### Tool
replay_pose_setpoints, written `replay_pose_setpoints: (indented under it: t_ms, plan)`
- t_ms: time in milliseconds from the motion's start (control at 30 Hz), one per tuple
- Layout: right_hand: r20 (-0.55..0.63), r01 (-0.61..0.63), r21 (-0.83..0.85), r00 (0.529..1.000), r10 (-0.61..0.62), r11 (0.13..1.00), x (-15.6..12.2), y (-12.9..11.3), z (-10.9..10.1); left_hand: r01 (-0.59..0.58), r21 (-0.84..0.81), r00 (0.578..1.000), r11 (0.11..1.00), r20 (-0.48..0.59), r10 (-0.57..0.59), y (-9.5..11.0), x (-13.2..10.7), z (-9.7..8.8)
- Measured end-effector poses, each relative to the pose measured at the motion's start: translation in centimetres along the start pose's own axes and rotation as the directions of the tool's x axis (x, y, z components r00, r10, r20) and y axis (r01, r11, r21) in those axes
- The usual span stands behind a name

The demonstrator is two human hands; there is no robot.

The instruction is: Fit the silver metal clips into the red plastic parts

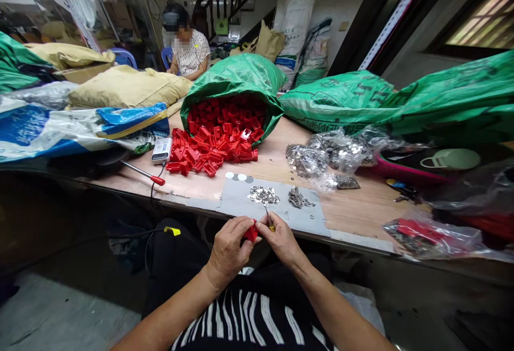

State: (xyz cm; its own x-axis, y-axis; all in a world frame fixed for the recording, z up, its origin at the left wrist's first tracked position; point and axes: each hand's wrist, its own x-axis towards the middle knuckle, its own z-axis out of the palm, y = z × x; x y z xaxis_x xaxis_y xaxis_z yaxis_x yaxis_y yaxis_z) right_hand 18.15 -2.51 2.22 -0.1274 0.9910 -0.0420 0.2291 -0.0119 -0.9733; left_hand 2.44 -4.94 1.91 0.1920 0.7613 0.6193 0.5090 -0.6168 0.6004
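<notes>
Between my fingers is a small red plastic part (250,232), held near the table's front edge. My left hand (231,244) is closed around it from the left. My right hand (280,237) pinches a thin pointed tool with a yellow handle (272,228), its tip sticking up past the fingers, and its thumb side touches the red part. Just beyond my hands lies a grey mat (277,217) bearing a pile of small shiny metal pieces (264,195) and a darker pile of small metal pieces (299,198). Whether the tool tip touches anything is too small to tell.
A green sack (241,75) spills many red parts (217,147) onto the table. Clear bags of metal pieces (325,153) lie right of centre. A red-tipped lever (157,180) juts out at left, near a white device (161,150). Another person (188,51) sits across the table.
</notes>
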Motion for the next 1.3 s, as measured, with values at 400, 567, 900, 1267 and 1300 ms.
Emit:
replay_pose_setpoints:
  t_ms: [400,567,900,1267,1300]
  plan:
    - [0.245,-0.201,0.314,0.961,0.125,0.928,-0.3,-0.7,-1.7,0.344,-0.211,0.939,0.915,0.056,-0.340,0.5,0.4,-0.4]
    - [0.224,-0.113,0.208,0.972,0.065,0.972,-0.3,-0.9,-2.1,0.424,-0.261,0.906,0.867,0.106,-0.410,0.7,0.5,-0.5]
    - [0.331,-0.177,0.260,0.940,0.085,0.949,-0.4,-0.7,-1.4,0.375,-0.375,0.927,0.848,0.171,-0.334,0.5,0.0,-0.2]
    - [0.093,0.175,-0.279,0.984,-0.154,0.944,1.4,0.0,-2.3,0.304,-0.223,0.949,0.926,0.151,-0.276,-3.2,2.2,-0.4]
    - [0.077,0.204,-0.357,0.979,-0.189,0.911,1.6,0.2,-2.3,0.302,-0.201,0.950,0.932,0.147,-0.277,-3.9,2.5,-0.4]
